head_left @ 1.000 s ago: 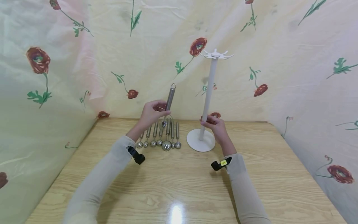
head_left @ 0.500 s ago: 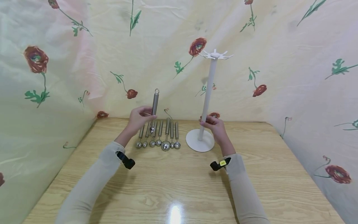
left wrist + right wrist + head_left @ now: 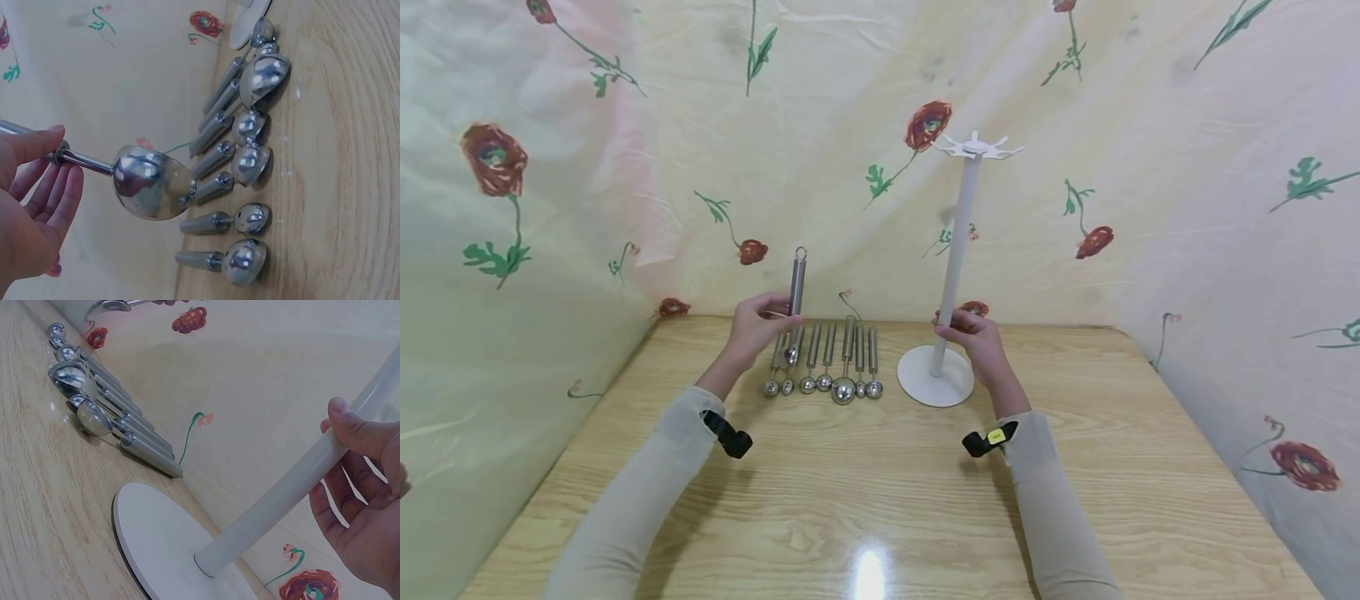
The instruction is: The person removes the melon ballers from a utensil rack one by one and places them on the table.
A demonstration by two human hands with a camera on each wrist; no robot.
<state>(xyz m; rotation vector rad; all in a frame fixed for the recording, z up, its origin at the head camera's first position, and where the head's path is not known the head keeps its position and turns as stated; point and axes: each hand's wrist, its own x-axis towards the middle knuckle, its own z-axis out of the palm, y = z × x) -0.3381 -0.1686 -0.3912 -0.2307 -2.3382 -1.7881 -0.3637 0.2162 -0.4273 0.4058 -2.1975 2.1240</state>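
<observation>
My left hand (image 3: 751,335) pinches a steel melon baller (image 3: 797,285) by its handle, ring end up and bowl down. In the left wrist view, its round bowl (image 3: 153,184) is raised in front of a row of similar melon ballers (image 3: 250,222) lying on the table. These lie side by side, bowls toward me and handles toward the cloth. Part of the leftmost ones is hidden behind the held one in the head view. To the right, my right hand (image 3: 982,348) grips the lower pole of a white stand (image 3: 959,229), thumb and fingers around it.
Branching hooks (image 3: 976,148) top the stand, with nothing hanging on them. Its round base (image 3: 917,375) rests on the wooden table (image 3: 880,492), just right of the row. A flowered cloth (image 3: 820,150) rises behind the table's back edge and along both sides.
My left hand has moved left and lower with the melon baller, from near the right of the row to its left end. The right hand and the stand have stayed in place.
</observation>
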